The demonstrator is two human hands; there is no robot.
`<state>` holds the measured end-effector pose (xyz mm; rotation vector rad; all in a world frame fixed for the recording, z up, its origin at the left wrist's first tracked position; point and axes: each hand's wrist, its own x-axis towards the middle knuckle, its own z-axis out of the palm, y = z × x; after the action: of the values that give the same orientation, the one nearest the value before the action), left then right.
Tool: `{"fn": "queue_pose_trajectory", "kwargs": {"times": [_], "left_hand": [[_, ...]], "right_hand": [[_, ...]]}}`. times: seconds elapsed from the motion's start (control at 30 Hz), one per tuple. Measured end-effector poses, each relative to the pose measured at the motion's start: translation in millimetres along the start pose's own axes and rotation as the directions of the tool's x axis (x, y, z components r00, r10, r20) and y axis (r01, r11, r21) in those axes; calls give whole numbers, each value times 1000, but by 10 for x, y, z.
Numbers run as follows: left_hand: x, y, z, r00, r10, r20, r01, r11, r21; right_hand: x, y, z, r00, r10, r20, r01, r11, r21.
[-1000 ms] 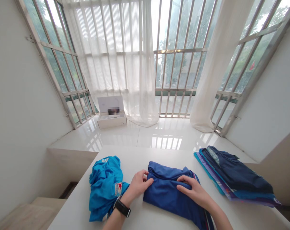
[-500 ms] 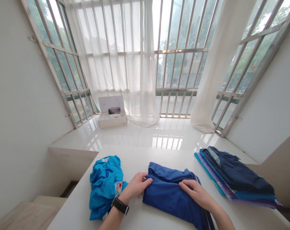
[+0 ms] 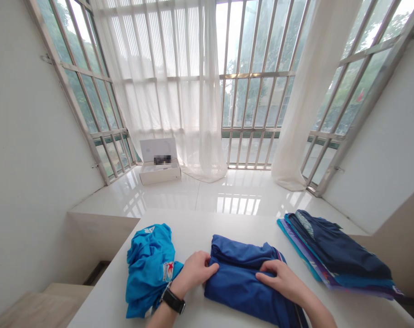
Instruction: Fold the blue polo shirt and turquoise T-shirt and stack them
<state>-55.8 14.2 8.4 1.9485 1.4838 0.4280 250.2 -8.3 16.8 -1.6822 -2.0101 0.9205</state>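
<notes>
Left hand, right hand seemingly press blue fold.

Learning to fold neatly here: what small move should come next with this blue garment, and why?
Probably smooth the top edge flat. The left hand and right hand are both on the royal-blue garment, and its upper edge looks bunched and wrinkled, so pressing outward should even it out.

There were one left hand, one right hand, one cyan shirt, one blue shirt, and one clothes stack of perhaps four garments.
</notes>
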Motion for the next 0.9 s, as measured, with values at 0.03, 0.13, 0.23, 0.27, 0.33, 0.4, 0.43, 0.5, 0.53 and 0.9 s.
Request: {"fn": "queue_pose_trajectory", "kwargs": {"times": [0.03, 0.13, 0.23, 0.27, 0.33, 0.4, 0.43, 0.5, 0.53, 0.9], "left_hand": [[-5, 15, 0, 1000, -12, -10, 12, 1000, 21], [-16, 48, -7, 999, -31, -17, 32, 998, 49], [-21, 62, -15, 999, -40, -18, 41, 998, 54], [-23, 63, -17, 999, -42, -18, 42, 998, 53], [-25, 65, -20, 999, -42, -14, 42, 998, 45], [-25, 65, -22, 999, -46, -10, 46, 998, 41], [-24, 65, -24, 999, -50, -10, 51, 998, 44], [-23, 65, -29, 998, -61, -11, 62, 996, 61], [-23, 66, -34, 997, -71, -9, 71, 995, 70], [-60, 125, -111, 994, -108, 5, 107, 987, 122]], "right_hand": [[-3, 0, -1, 1000, 9, -6, -9, 1000, -8], [-23, -13, -19, 1000, 13, 9, -13, 1000, -9], [-51, -24, -58, 999, -19, 32, 19, 1000, 14], [-58, -22, -72, 999, -26, 34, 25, 1000, 12], [-67, -3, -94, 999, -19, 31, 20, 1000, -6], [-69, 35, -105, 1000, 5, 22, -4, 999, -33], [-69, 61, -106, 1000, 24, 14, -23, 999, -44], [-68, 119, -102, 997, 73, -17, -74, 996, -60], [-68, 147, -97, 995, 97, -35, -99, 993, -61], [-94, 206, -93, 981, 193, 3, -193, 981, 32]]}}
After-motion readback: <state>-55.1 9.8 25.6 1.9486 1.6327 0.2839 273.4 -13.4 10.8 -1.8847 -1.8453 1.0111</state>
